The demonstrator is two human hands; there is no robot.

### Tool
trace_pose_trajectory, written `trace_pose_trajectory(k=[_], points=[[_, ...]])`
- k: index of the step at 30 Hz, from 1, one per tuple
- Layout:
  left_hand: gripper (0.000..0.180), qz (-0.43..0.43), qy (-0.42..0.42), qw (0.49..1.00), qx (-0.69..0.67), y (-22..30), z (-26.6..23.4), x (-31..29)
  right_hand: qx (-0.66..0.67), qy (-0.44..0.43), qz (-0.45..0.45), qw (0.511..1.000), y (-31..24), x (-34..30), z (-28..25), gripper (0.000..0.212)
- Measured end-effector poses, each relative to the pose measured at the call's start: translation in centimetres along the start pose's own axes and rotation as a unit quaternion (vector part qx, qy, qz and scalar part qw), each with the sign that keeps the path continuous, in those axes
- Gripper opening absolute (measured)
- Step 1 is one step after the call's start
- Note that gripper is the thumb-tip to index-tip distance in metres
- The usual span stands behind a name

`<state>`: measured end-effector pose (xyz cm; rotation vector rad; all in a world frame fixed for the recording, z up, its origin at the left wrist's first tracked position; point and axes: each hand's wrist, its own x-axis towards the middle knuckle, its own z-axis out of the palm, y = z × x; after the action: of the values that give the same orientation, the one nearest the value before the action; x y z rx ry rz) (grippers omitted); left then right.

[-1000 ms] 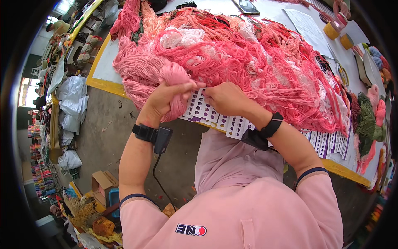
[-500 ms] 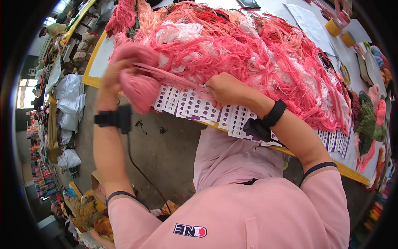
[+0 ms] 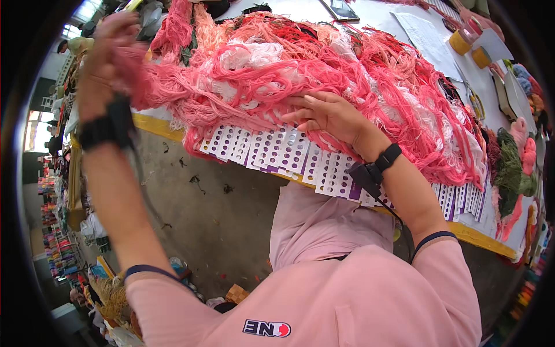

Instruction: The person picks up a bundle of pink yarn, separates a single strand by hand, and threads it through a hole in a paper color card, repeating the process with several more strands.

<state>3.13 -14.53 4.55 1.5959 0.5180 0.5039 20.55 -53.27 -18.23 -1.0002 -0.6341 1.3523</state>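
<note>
A pink yarn strand (image 3: 167, 87) is gripped by left hand (image 3: 107, 55) fingers, stretched left from the yarn heap (image 3: 324, 75); right hand (image 3: 326, 115) is pressed flat, fingers spread.

Yarn heap (image 3: 324, 75) lies on the counter (image 3: 156, 124), covering most of it from the near edge back. Row of punched cards (image 3: 272, 150) lies under the heap's near side, overhanging the counter's near edge. Right hand (image 3: 326, 115) rests on the heap just behind the cards. Left hand (image 3: 107, 58) is raised at the heap's left end, gripping strands. 2 tape rolls (image 3: 461, 41) sit at the far right. Second yarn pile (image 3: 511, 168) lies at the right edge.
</note>
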Motion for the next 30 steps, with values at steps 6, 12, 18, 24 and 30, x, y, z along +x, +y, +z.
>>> trace_pose_trajectory(k=[6, 12, 18, 24, 30], points=[[0.049, -0.246, -0.103, 0.878, -0.398, -18.9, 21.1, -13.2, -0.027, 0.105, -0.029, 0.994, 0.0, -0.3, 1.1, 0.019], [0.048, -0.203, -0.104, 0.851, -0.473, -19.0, 22.7, -14.9, -0.122, 0.153, -0.055, 0.979, 1.6, 0.2, 5.5, 0.013], [0.038, -0.213, -0.037, 0.866, -0.451, -18.6, 22.2, -15.8, -0.074, 0.126, -0.022, 0.989, 1.7, -1.1, 5.1, 0.014], [0.043, -0.16, -0.061, 0.929, -0.328, -18.9, 22.5, -16.2, -0.003, 0.16, -0.015, 0.987, 2.1, -2.0, 5.1, 0.013], [0.042, -0.167, -0.036, 0.912, -0.374, -19.0, 22.4, -16.2, -0.109, 0.157, -0.059, 0.98, 2.8, -1.6, 5.8, 0.013]])
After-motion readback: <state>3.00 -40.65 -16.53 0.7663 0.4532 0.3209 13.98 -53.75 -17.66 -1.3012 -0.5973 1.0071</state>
